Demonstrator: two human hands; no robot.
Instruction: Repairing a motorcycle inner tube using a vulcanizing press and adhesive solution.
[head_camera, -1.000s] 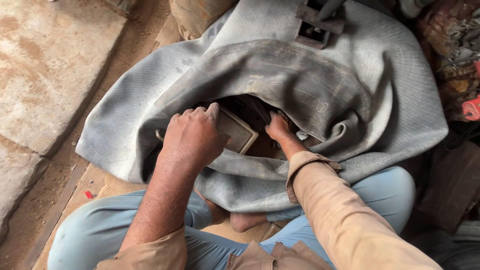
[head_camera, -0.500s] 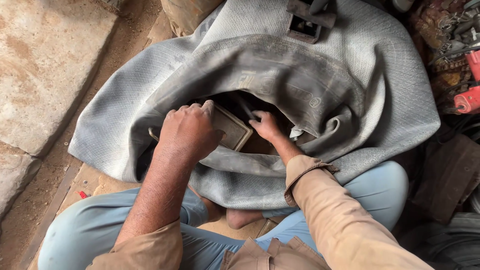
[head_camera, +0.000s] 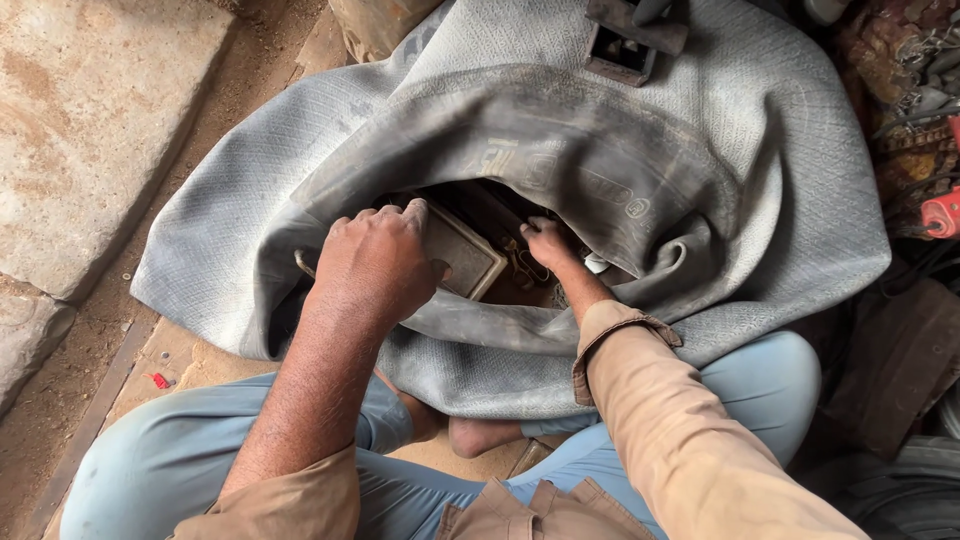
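A large grey rubber inner tube (head_camera: 620, 160) lies folded over my lap and the ground. In its central hollow sits a small brownish rectangular box (head_camera: 462, 255). My left hand (head_camera: 375, 265) is curled over the tube's inner rim and rests against the box's near corner. My right hand (head_camera: 548, 245) reaches into the hollow beside the box, fingers down among small metal parts (head_camera: 522, 265); what it touches is partly hidden. My legs in light blue trousers are crossed under the tube.
A stone slab (head_camera: 90, 120) lies on the dirt at the left. A dark metal block (head_camera: 625, 45) sits on top of the tube. Red and dark tools and clutter (head_camera: 925, 150) crowd the right edge. A bare foot (head_camera: 480, 435) shows below the tube.
My right hand has pushed deeper into the hollow, toward the left. The view has shifted slightly; my left hand stays on the rim and box.
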